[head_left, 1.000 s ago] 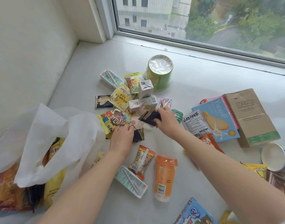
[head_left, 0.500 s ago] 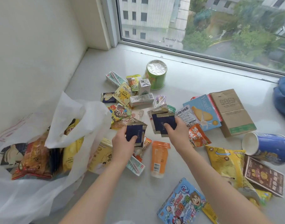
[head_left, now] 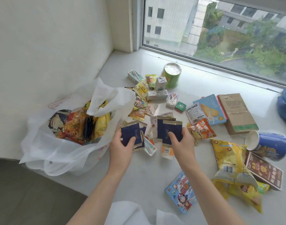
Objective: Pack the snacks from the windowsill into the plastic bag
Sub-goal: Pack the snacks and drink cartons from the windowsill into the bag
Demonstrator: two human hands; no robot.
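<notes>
Close to the person, a cartoon box (head_left: 181, 191) lies flat on the white windowsill (head_left: 145, 172), and it sat at the bottom edge of the view half a second ago. The left hand (head_left: 121, 147) pinches a small stack of dark blue packets (head_left: 132, 135) with thumb on top and fingers under. It has come a bit closer to the plastic bag (head_left: 57, 153) than before. The right hand (head_left: 182, 143) pinches its own dark blue packets (head_left: 169, 130) the same way, and both stacks are lifted higher off the pile than a second ago. The bag sits at the left, open, now seen more from above, with yellow and red snack bags (head_left: 83, 125) inside. On the right lie yellow chip bags (head_left: 229, 161) and a blue cup (head_left: 268, 144) on its side. Farther back are a light blue biscuit box (head_left: 210, 111) and a brown carton (head_left: 236, 111). Small snacks (head_left: 148, 88) are heaped in the middle. Nearest the window (head_left: 220, 26) stands a green can (head_left: 172, 75)
</notes>
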